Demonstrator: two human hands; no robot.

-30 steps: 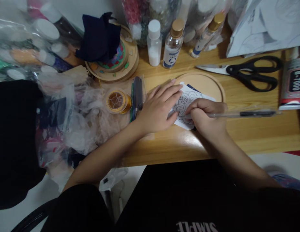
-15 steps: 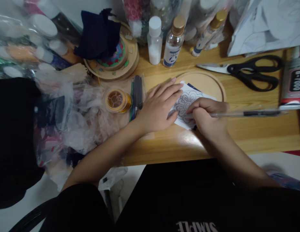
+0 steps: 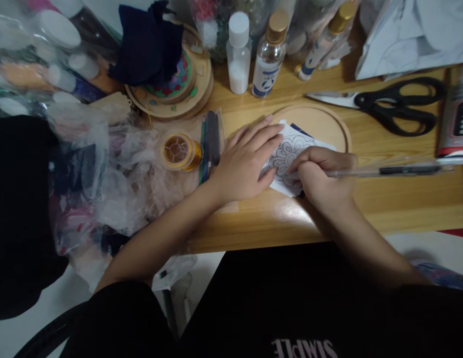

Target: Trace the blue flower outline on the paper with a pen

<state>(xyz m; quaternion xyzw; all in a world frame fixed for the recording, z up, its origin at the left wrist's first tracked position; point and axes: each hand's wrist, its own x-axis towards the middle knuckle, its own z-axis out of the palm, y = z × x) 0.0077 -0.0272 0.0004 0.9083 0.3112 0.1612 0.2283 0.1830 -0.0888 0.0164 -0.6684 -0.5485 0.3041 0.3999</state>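
Nearest is the bare front strip of the desk [image 3: 388, 209], with the forearms reaching over it. The right hand [image 3: 326, 176] has its grip closed around the pen [image 3: 406, 170], thumb and forefinger pinching low on the barrel; whether the point touches down, I cannot tell. The left hand [image 3: 244, 161] lies flat, fingers spread, its grip open and holding nothing, fingertips and thumb on the left edge of the paper [image 3: 285, 154]. That sheet, bearing a flower outline, lies under both hands over dark blue cloth [image 3: 300, 130], partly on the round board [image 3: 328, 122].

The likeliest fault, I judge, is slipping: the left hand seems to press one side only, so a hard stroke could turn the paper against the cloth. Heavy pressure might also tear it. The right hand covers part of the drawing, so a line could be missed.

Beyond, the scissors [image 3: 361, 101] lie near the board, blades pointing left; a careless reach could meet their tip. Farther back, the upright gold-capped bottle [image 3: 268, 59] might topple if knocked.
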